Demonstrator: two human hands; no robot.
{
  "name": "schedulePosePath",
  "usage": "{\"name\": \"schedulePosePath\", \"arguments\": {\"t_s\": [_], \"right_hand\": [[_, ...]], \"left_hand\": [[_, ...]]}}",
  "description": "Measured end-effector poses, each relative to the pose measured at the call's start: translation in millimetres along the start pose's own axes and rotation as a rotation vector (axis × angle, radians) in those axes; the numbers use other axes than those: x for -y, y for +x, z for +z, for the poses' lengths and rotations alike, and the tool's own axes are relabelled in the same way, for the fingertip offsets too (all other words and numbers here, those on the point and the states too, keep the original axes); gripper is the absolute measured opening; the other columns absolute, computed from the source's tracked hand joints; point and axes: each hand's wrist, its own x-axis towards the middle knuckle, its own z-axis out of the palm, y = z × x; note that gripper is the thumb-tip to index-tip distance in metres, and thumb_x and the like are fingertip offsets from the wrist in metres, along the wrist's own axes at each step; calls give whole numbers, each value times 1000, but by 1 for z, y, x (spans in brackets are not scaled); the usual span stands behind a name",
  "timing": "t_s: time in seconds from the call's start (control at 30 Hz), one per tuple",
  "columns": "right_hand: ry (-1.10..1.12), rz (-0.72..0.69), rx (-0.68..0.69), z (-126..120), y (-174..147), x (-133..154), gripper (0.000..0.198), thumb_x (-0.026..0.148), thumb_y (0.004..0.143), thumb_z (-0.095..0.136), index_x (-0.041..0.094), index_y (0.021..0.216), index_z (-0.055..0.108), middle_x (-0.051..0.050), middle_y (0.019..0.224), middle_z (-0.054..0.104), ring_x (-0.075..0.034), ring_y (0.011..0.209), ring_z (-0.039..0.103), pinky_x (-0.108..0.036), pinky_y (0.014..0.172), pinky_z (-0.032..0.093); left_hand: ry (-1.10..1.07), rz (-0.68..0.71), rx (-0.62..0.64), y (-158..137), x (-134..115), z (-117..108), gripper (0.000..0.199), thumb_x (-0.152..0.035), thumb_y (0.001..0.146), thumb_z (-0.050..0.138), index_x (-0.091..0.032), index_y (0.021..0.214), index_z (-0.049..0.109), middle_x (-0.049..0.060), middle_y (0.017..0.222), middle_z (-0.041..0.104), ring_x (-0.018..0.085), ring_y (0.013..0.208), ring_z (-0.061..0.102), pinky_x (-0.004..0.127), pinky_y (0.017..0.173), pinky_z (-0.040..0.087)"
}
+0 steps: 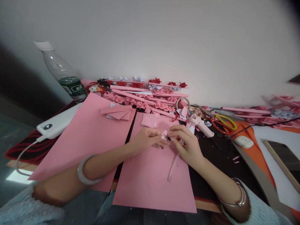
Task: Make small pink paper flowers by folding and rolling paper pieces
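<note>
A small folded piece of pink paper [164, 133] is pinched between my two hands over the desk. My left hand [150, 138] grips its left side, fingers closed. From the right, my right hand [187, 143] meets it with thumb and fingers pressed together, partly covering the piece. Beneath both hands lies a large pink sheet [150, 187]. A thin pink paper strip or tube [172, 168] rests on that sheet below my right hand. Just beyond my fingers sits a stack of small pink paper squares [149, 120].
Another pink sheet [93, 125] bears folded pink pieces [119, 112]. Along the wall lie paper flowers [140, 103] and rolled sticks. A pink glue gun [202, 125], scissors [226, 122] and tape roll [182, 103] stand rightward; a bottle [72, 87], power bank [61, 122] left; a phone [284, 159] far right.
</note>
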Motion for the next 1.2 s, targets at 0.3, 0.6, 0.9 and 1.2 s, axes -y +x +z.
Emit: {"name": "schedulePosePath", "arguments": {"t_s": [0.3,0.6,0.9,1.2], "right_hand": [[35,82,-18,1,-2,-1,10,12,83,47,19,78,53,-9,95,55,-18,86,54,-30,66,45],[-21,209,129,6,-3,-3,12,19,86,47,18,74,46,0,69,47,-12,59,43,-24,53,34],[0,152,161,7,-3,-3,23,13,87,36,19,66,39,2,61,41,-12,55,40,-24,52,33],[40,218,152,7,-4,-3,22,23,91,37,19,70,42,2,61,43,-12,54,41,-24,53,33]], "left_hand": [[13,-30,-11,0,-1,2,20,-32,76,63,-12,78,61,8,79,71,16,74,68,31,72,53],[41,3,27,0,0,2,20,-32,78,61,-12,78,60,8,81,71,16,74,68,28,70,54],[51,18,79,1,3,0,19,-31,80,57,-12,80,59,11,83,71,17,75,69,30,70,53],[47,43,68,-1,0,1,16,-28,81,56,-12,79,59,10,82,71,16,74,68,29,71,53]]}}
